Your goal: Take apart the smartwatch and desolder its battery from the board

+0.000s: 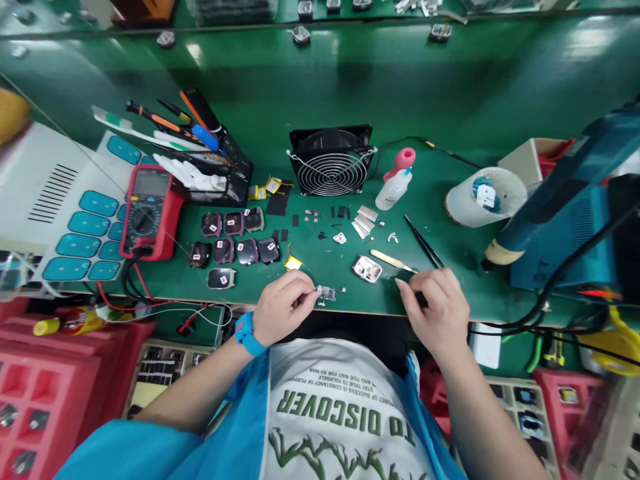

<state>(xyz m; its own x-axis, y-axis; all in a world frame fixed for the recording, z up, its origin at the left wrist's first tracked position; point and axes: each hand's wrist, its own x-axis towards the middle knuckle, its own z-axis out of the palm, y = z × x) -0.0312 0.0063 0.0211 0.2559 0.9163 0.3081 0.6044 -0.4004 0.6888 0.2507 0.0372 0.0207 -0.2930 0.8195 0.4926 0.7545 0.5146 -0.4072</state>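
Note:
My left hand (287, 305) pinches the edge of a small circuit board (327, 293) with fine wires, close to the bench's front edge. On the right, my right hand (437, 310) is curled over the bench edge; whatever its fingers may hold does not show. Just beyond its thumb lies a pry tool (393, 259) with a pale handle and a thin metal end. A white watch case (367, 269) lies open side up between my hands. Black tweezers (424, 241) rest behind my right hand. A yellow battery (293, 263) sits beyond my left hand.
Several dark watch faces (247, 251) stand in rows at the left, by a red multimeter (150, 213) and a tool holder (235, 177). A fan (331, 163) and a dispensing bottle (394, 190) stand behind. At the right are a white tub (463, 200) and a blue device (570, 247).

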